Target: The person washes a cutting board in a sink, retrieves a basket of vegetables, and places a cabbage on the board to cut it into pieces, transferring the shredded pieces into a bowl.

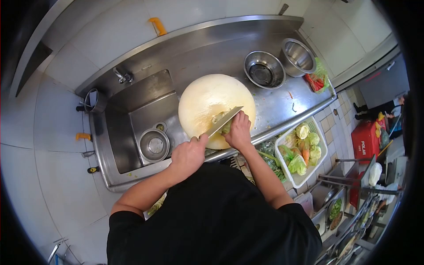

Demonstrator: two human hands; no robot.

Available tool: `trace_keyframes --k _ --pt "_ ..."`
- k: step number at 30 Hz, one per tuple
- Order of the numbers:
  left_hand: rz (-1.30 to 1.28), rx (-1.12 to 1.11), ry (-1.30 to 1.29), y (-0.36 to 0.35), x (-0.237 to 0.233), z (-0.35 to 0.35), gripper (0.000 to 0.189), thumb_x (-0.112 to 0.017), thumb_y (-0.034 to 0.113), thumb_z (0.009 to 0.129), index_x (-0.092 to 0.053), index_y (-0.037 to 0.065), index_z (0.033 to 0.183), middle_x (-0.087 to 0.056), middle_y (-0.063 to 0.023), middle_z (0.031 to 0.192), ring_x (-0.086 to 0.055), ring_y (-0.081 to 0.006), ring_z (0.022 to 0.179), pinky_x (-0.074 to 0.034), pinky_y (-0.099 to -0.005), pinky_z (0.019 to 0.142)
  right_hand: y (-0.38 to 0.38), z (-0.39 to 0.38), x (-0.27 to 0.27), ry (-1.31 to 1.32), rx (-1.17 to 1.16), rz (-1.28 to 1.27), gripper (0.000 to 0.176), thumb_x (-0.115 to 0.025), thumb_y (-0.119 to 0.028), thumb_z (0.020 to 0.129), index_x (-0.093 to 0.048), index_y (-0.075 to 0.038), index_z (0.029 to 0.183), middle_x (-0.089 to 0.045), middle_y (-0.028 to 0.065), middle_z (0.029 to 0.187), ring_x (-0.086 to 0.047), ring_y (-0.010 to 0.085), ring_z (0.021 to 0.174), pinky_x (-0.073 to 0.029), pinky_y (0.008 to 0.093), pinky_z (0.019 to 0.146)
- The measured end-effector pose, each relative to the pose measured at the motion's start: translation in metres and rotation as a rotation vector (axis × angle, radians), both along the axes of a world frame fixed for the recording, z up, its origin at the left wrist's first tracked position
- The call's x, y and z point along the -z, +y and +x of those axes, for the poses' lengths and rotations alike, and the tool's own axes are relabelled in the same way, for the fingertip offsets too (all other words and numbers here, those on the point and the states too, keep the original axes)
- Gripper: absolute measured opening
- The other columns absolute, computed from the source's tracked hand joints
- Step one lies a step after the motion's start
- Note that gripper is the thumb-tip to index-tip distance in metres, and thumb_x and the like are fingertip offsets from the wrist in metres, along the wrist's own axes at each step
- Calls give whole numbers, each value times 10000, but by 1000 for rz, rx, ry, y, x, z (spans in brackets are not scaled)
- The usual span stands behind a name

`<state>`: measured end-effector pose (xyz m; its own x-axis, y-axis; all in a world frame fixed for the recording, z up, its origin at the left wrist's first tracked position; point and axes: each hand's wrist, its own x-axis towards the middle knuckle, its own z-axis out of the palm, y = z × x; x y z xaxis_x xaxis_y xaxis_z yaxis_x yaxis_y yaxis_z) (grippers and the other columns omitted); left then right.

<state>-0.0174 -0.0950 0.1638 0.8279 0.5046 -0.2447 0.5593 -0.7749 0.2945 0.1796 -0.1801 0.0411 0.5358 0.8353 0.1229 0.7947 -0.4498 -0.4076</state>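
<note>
My left hand [189, 155] is closed around the handle of a knife [224, 121], its broad blade slanting up and to the right over a round, pale cutting board [212, 92]. Beside the blade, the fingers of my right hand [239, 131] are curled over a pale green vegetable piece [226, 128], which looks like cabbage or lettuce and is partly hidden. Cut pale green bits [217, 117] lie on the board along the far side of the blade.
A sink basin [121, 141] with a metal strainer bowl [154, 145] lies left of the board. Two steel bowls [264, 70] and a bag of red peppers [315, 82] stand on the right. A white basket [321, 164] of vegetables is below the counter edge; another person [384, 110] stands far right.
</note>
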Motion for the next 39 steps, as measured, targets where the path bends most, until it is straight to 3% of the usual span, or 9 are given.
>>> trace_keyframes --k 2,11,12,16,20,23,29,36,39 --pt "-22 -24 -2 -2 2 0 196 -531 82 909 -524 31 1097 -695 -221 864 -730 -431 756 -592 -534 671 3 -4 -4 1 11 -2 797 -829 -126 661 -443 34 1340 -442 220 1392 -457 425 1243 -396 524 1036" --pt "-298 -83 204 32 0 10 334 -550 65 881 -518 -25 1201 -709 -291 940 -724 -446 916 -572 -556 790 11 9 -12 92 -25 -38 855 -903 -184 653 -431 -52 1354 -444 197 1373 -483 427 1197 -435 548 977" --pt "-353 -82 154 32 2 13 310 -532 45 890 -500 -44 1186 -697 -325 944 -697 -501 934 -542 -580 825 10 9 -11 90 -37 -30 857 -905 -186 650 -431 -53 1352 -447 196 1365 -486 426 1190 -440 550 969" --pt "-375 -110 126 45 55 43 305 -526 77 924 -504 -61 1196 -680 -360 1001 -688 -503 977 -530 -573 857 16 11 -13 111 -6 -61 869 -918 -199 637 -434 -54 1344 -463 183 1336 -497 421 1175 -451 558 951" --pt "-444 -114 163 51 47 23 298 -517 85 941 -496 -64 1199 -679 -364 990 -689 -497 960 -528 -572 847 13 12 -11 133 17 -50 901 -931 -198 619 -424 -40 1347 -481 188 1310 -503 430 1165 -453 549 959" --pt "-436 -130 96 45 102 43 292 -512 102 959 -494 -61 1200 -683 -355 989 -686 -504 956 -523 -579 850 11 13 -8 147 20 -39 923 -941 -200 613 -413 -13 1347 -486 202 1301 -504 433 1169 -452 525 980" --pt "-466 -167 95 29 95 -8 268 -510 155 1006 -475 -46 1180 -675 -356 915 -684 -514 890 -512 -605 835 -6 31 11 278 78 17 981 -967 -264 630 -395 28 1371 -488 234 1318 -512 440 1202 -449 488 1036" --pt "-438 -203 15 39 103 13 269 -518 205 1021 -492 -4 1189 -679 -341 954 -664 -529 925 -508 -604 840 -20 51 22 503 117 28 1065 -982 -356 622 -372 10 1414 -468 256 1370 -475 438 1294 -414 506 1091" --pt "-439 -316 -111 51 78 -10 266 -533 231 1023 -516 27 1192 -678 -330 962 -654 -532 948 -510 -588 850 -26 47 -2 194 174 -195 1112 -976 -402 618 -352 -9 1451 -435 252 1452 -398 436 1391 -350 546 1139"
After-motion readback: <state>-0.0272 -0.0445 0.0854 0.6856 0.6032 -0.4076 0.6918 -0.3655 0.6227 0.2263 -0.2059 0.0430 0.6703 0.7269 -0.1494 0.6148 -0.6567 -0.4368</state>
